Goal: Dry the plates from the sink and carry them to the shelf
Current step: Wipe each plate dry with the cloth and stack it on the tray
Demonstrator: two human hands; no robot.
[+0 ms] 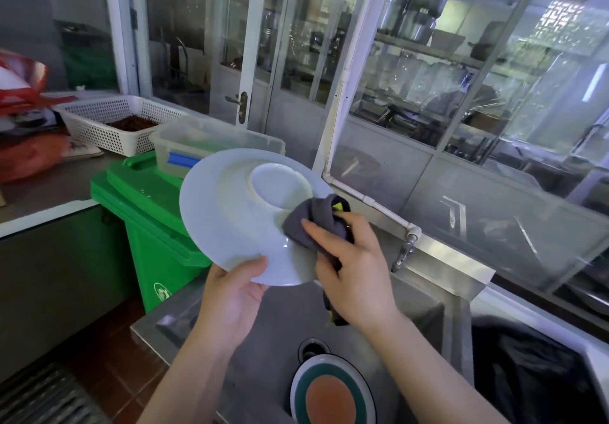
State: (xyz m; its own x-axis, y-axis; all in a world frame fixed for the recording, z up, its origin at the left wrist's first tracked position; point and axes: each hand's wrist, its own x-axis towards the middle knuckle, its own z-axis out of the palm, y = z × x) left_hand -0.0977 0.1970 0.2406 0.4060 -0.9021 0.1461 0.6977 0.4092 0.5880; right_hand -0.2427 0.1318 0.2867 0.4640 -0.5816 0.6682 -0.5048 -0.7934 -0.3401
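We've got the white plate up over the sink, underside facing us, tilted. Left hand grips its lower rim, thumb curled over the near face, the other fingers hidden behind it. Right hand is closed round the grey cloth, pressing it against the plate just right of the foot ring, thumb laid on top of the cloth. Judging by that, we're mid-wipe on the back of this plate; the shelf run isn't started. A second plate, green ring and orange centre, sits in the basin below our wrists, beside the drain, so at least one more to dry. Risks: the left hold is a single edge pinch on a possibly wet rim, so a hard push from the cloth side could lever the plate out of those fingers, dropping it onto the plate underneath. The cloth tail hanging below the right palm could snag.
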